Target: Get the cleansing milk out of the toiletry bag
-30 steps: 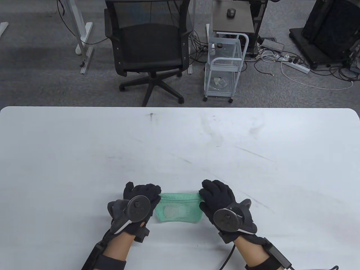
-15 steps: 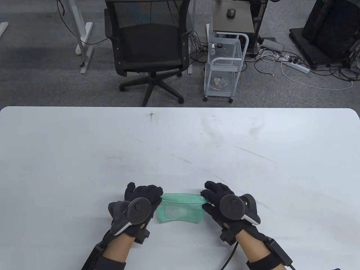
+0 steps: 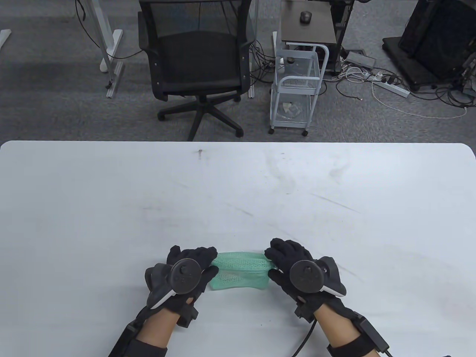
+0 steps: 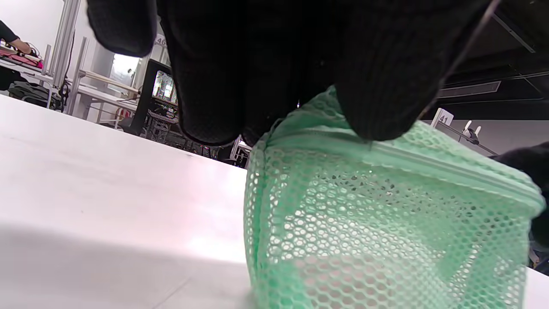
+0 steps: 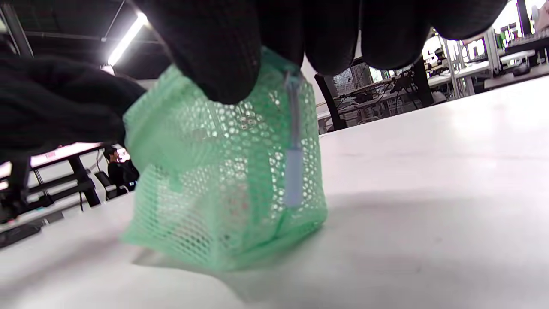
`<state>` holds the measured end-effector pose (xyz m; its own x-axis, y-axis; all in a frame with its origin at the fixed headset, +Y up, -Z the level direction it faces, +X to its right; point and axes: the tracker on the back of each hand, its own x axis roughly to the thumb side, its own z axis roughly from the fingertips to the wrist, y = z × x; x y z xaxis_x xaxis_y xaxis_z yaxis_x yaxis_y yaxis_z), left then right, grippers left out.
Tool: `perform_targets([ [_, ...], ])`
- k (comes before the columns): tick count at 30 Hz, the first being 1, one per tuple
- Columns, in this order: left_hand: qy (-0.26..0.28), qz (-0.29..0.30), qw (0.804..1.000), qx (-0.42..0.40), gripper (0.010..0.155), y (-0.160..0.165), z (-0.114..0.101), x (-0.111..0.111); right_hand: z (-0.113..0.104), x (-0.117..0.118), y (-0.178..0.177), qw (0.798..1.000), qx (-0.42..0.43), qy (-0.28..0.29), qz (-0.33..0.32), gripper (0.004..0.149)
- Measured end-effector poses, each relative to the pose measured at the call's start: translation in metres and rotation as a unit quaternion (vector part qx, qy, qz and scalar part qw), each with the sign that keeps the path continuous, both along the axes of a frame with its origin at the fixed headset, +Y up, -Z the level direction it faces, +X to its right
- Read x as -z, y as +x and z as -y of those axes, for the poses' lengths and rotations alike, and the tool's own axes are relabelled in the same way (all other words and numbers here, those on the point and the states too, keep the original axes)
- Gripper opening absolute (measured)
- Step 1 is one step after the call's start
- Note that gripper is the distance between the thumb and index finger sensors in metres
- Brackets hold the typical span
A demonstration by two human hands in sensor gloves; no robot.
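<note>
A green mesh toiletry bag (image 3: 240, 273) stands on the white table (image 3: 238, 193) near the front edge, between my two hands. My left hand (image 3: 202, 262) pinches the bag's left top corner (image 4: 300, 124). My right hand (image 3: 277, 260) pinches the right top corner, just above the zipper pull (image 5: 294, 171), which hangs down the bag's end. A pale item, likely the cleansing milk (image 4: 343, 274), shows dimly through the mesh low inside the bag. Whether the zipper is open along the top I cannot tell.
A black office chair (image 3: 197, 67) and a small white trolley (image 3: 297, 89) stand on the floor beyond the table's far edge. Cables and a power strip (image 3: 390, 87) lie on the floor at the far right.
Both hands stay on the bag's top corners. The left hand has shifted slightly right and toward the bag. The bag's top edge is pulled a little flatter and its near side looks lower.
</note>
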<state>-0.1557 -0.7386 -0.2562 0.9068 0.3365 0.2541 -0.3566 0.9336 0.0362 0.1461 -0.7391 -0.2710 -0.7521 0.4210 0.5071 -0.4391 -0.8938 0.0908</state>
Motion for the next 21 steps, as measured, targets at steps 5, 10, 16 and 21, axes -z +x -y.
perform_targets([
  [5, -0.009, 0.002, 1.000, -0.010, 0.048, 0.000, 0.001, 0.000, -0.006, 0.003, 0.017, 0.998, 0.047, -0.021, 0.019, 0.054],
  [10, -0.014, 0.002, 1.000, -0.005, 0.046, 0.000, 0.001, 0.000, 0.000, 0.010, 0.026, 0.997, 0.033, -0.047, 0.046, 0.052],
  [16, -0.012, 0.001, 1.000, -0.002, 0.044, 0.001, 0.000, 0.000, 0.017, 0.019, 0.024, 0.995, 0.001, -0.089, 0.038, 0.055],
  [21, -0.011, -0.001, 1.000, -0.005, 0.043, 0.002, 0.000, 0.000, 0.020, 0.019, 0.019, 0.995, -0.010, -0.098, 0.013, 0.059],
])
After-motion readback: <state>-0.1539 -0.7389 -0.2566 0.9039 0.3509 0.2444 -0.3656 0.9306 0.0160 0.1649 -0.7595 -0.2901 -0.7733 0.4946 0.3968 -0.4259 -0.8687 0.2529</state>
